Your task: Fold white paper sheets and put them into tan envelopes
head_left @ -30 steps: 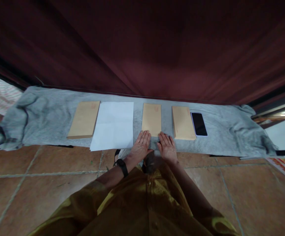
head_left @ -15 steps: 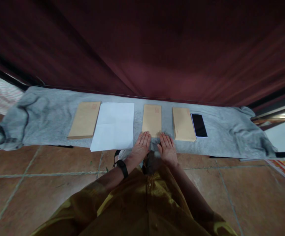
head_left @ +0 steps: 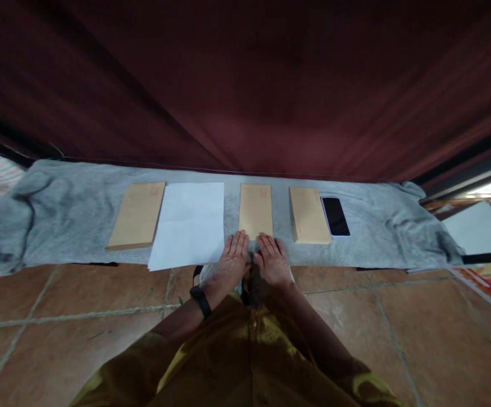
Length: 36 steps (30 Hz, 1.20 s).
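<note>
A brown paper envelope (head_left: 255, 210) with a small red print near its far end lies upright before me on the grey cloth. My left hand (head_left: 233, 254) rests flat at its near left corner, fingers stretched out. Beside it, my right hand (head_left: 274, 263) lies palm down with fingertips over the near edge of the same envelope. Neither hand grasps anything. On the left are a sheaf of white paper (head_left: 190, 220) and a thick stack of brown envelopes (head_left: 137, 215). To the right sits a smaller stack of envelopes (head_left: 310, 217).
A phone (head_left: 336, 216) with a dark screen lies right of the smaller stack. Grey cloth (head_left: 381, 226) covers the narrow table. Behind it hangs a dark red curtain (head_left: 245, 102). Tiled floor (head_left: 347, 316) shows below, and a white board-like sheet (head_left: 481, 229) is at far right.
My right hand has slid left, closer to my left hand, along the envelope's near edge. The camera view has shifted slightly. The envelopes, paper and phone keep their layout.
</note>
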### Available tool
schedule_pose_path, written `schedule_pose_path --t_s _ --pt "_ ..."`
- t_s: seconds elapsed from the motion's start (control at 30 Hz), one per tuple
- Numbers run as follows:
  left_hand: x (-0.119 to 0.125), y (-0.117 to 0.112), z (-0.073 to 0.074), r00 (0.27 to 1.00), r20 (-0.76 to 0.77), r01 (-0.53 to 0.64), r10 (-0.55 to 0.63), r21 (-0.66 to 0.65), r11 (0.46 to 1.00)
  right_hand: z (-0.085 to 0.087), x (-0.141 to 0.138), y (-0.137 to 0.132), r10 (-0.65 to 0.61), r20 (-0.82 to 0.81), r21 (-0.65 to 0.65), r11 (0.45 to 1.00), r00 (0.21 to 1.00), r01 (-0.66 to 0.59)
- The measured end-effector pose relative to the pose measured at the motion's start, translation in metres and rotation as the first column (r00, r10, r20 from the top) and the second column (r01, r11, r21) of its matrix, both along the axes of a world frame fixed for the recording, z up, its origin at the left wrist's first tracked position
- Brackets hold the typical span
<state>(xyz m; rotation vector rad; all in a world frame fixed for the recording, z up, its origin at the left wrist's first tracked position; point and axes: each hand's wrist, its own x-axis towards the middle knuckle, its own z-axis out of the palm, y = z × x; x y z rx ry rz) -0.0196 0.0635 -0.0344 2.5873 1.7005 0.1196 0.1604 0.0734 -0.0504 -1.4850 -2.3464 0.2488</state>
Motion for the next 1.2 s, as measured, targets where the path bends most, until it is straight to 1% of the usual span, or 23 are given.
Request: schedule_pose_path --t_s 0.1,0.2,0.3,0.37,0.47,0.53,0.7,0.77,0.8,0.83,0.93,0.97,1.0,1.1,1.2 --pt "-0.005 -0.002 -0.001 0.998 0.035 -0.051 0.051 0.005 0.999 -0.002 0.005 -0.002 -0.025 0.001 0.02 1.0 1.0 0.025" --pt "-0.008 -0.003 -0.002 0.993 0.086 -0.081 0.078 0.029 0.996 -0.004 0.008 -0.004 -0.043 0.006 0.04 0.998 0.999 0.043" --pt "-0.008 0.0 0.002 0.977 0.168 -0.142 0.135 0.03 0.989 -0.005 0.01 -0.005 -0.05 0.004 0.054 0.997 0.999 0.05" --pt "-0.007 0.006 0.007 0.952 0.229 -0.208 0.203 -0.001 0.978 -0.005 0.01 -0.005 -0.057 0.001 0.061 0.996 0.998 0.057" --pt "-0.005 0.018 0.014 0.896 0.29 -0.333 0.336 -0.06 0.941 -0.004 0.009 -0.006 -0.072 -0.002 0.067 0.995 0.997 0.072" --pt "-0.002 0.027 0.018 0.863 0.291 -0.404 0.414 -0.096 0.91 -0.004 0.009 -0.006 -0.075 -0.001 0.067 0.995 0.997 0.075" --pt "0.007 0.043 0.021 0.815 0.237 -0.508 0.528 -0.143 0.849 -0.006 0.009 -0.005 -0.076 -0.004 0.068 0.995 0.997 0.076" --pt "0.009 0.047 0.021 0.791 0.26 -0.531 0.554 -0.16 0.832 -0.006 0.009 -0.005 -0.077 -0.008 0.062 0.995 0.997 0.077" --pt "0.009 0.049 0.021 0.772 0.293 -0.536 0.564 -0.177 0.825 -0.006 0.009 -0.005 -0.076 -0.011 0.057 0.995 0.997 0.077" --pt "0.009 0.051 0.021 0.738 0.344 -0.543 0.581 -0.209 0.814 -0.006 0.009 -0.005 -0.077 -0.015 0.052 0.996 0.997 0.078" --pt "0.005 0.058 0.022 0.575 0.493 -0.547 0.653 -0.361 0.755 -0.006 0.008 -0.005 -0.081 -0.026 0.04 0.996 0.996 0.082" --pt "0.004 0.06 0.023 0.526 0.518 -0.541 0.674 -0.408 0.736 -0.006 0.008 -0.005 -0.08 -0.029 0.039 0.996 0.996 0.081" --pt "0.002 0.063 0.024 0.491 0.533 -0.529 0.689 -0.446 0.722 -0.006 0.008 -0.005 -0.08 -0.033 0.038 0.996 0.996 0.081" --pt "0.002 0.066 0.03 0.438 0.572 -0.461 0.693 -0.519 0.72 -0.005 0.008 -0.005 -0.081 -0.045 0.041 0.996 0.996 0.083" --pt "0.008 0.065 0.037 0.369 0.642 -0.367 0.672 -0.563 0.74 0.0 0.006 -0.003 -0.097 -0.059 0.044 0.994 0.994 0.1"
